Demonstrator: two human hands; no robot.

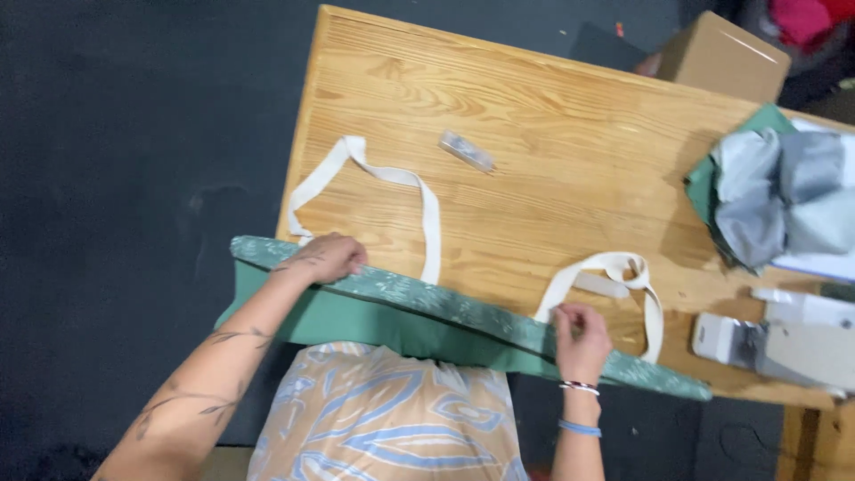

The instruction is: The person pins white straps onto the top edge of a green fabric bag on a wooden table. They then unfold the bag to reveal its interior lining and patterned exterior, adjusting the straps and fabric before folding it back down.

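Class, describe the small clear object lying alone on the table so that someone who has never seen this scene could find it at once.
Start at the wooden table, then go to its far half, beyond the left cream strap loop. There lies a small clear oblong piece, set at a slant on bare wood. Unlike the straps and the green fabric, it is hard-looking, see-through and touches nothing else.

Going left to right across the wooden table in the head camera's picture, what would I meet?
Long cream webbing strap loop → small clear plastic piece → shorter cream webbing strap loop → heap of grey and green fabric. The white sewing machine lies below that heap, so its place is unclear.
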